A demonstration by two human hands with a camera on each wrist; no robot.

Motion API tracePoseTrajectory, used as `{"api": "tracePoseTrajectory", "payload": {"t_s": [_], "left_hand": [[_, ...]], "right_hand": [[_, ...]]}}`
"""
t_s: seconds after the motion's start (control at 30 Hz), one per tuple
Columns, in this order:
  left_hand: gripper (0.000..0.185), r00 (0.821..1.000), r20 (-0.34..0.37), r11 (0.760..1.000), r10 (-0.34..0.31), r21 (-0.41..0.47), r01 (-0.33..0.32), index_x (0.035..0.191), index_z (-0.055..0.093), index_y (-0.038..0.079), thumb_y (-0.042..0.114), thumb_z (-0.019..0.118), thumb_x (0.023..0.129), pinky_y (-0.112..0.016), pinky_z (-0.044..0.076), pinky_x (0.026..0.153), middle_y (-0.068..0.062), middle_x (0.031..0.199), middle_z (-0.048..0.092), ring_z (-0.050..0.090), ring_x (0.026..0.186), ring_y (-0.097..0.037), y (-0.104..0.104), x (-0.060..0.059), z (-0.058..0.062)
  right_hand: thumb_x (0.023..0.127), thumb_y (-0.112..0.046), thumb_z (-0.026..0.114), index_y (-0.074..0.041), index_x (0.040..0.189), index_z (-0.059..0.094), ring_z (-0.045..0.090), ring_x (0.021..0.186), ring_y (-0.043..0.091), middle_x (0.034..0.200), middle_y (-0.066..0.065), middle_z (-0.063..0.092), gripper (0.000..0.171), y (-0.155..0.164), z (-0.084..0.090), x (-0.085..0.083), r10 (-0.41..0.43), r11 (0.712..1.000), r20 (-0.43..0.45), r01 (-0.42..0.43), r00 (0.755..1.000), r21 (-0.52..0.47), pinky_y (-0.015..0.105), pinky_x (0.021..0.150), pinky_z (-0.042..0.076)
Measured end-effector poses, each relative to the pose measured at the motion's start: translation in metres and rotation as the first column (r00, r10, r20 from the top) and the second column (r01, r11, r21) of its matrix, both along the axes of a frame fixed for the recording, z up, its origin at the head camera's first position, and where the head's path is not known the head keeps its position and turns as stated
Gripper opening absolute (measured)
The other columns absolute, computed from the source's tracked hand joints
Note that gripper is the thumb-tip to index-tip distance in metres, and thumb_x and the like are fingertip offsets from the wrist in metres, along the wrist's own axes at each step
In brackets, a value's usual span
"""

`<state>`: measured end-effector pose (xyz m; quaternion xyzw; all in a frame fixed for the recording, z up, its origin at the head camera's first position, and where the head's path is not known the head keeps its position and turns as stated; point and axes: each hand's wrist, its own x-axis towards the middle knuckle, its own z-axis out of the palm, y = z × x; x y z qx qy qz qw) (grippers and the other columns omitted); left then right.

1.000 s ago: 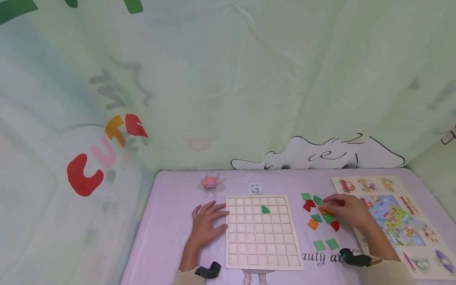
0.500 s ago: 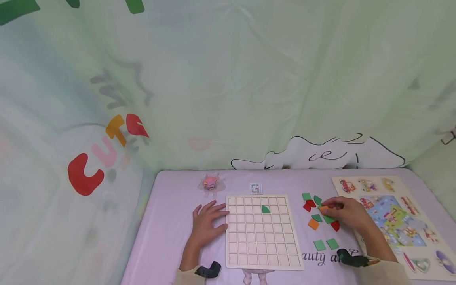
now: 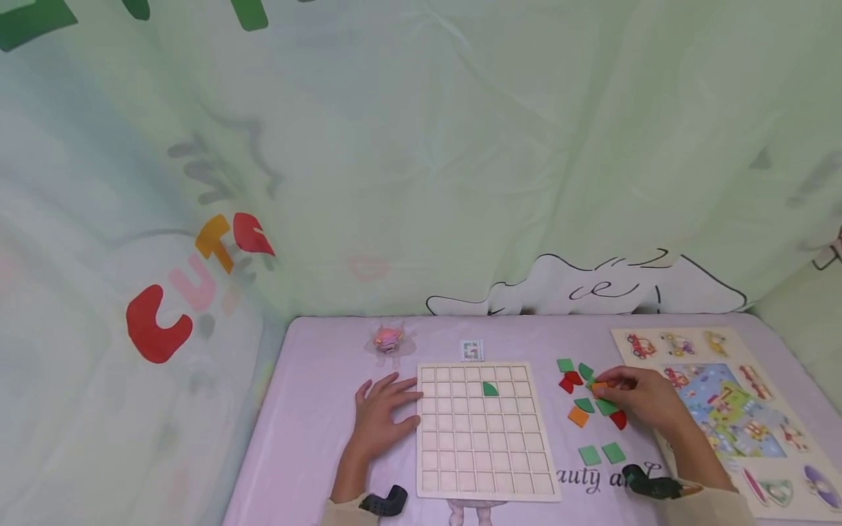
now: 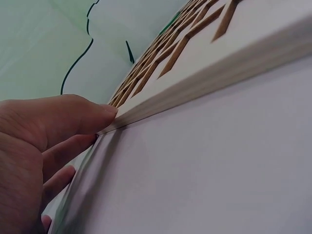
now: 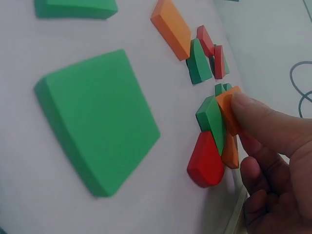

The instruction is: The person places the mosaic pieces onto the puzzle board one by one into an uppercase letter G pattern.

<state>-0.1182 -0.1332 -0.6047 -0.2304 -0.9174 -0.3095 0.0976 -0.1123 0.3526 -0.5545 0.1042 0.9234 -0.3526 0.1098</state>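
From the head view, a wooden grid board is seen lying flat on the lilac table, with one green quarter-round piece seated in a cell of its second row. The left hand is laid flat beside the board's left edge, fingers straight and touching that edge, apparently so that the board is kept from sliding. The right hand is placed over a loose cluster of red, green and orange pieces right of the board, its fingertips closed on an orange piece. A picture puzzle is seen further right, and two green squares lie nearer the person.

In the left wrist view, only the board's rim and the fingers are shown close up: a fingertip is pressed against the rim's lower edge, a contact that is only suggested from above.

In the right wrist view, the grasp is made plain: the orange piece is pinched by a fingertip and is tilted up on edge against a green piece, with a red piece beneath. A large green square fills the foreground. The board is not shown here.
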Motion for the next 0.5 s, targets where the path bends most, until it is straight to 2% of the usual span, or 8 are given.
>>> {"api": "tracePoseTrajectory", "payload": {"t_s": [0.17,0.5], "left_hand": [[0.040,1.000,-0.011,1.000,0.010,-0.015,-0.010,0.118,0.077,0.028,0.030,0.081,0.078,-0.068,0.022,0.106,0.005,0.137,0.068,0.052,0.137,-0.032,0.000,-0.001,-0.002],[0.039,0.998,0.063,1.000,0.009,-0.007,-0.009,0.120,0.076,0.028,0.033,0.079,0.081,-0.065,0.016,0.112,0.006,0.140,0.066,0.048,0.142,-0.029,-0.001,-0.001,-0.002]], "right_hand": [[0.089,-0.040,0.077,-0.011,0.113,0.074,0.057,0.083,0.021,0.096,0.006,0.070,0.038,-0.005,0.004,0.000,0.020,1.000,-0.037,-0.019,0.999,0.008,0.026,0.061,0.047],[0.092,-0.045,0.073,-0.013,0.113,0.075,0.060,0.089,0.020,0.105,0.007,0.074,0.038,-0.034,0.004,-0.011,0.023,0.998,-0.122,-0.030,0.992,-0.058,0.024,0.067,0.051]]}}
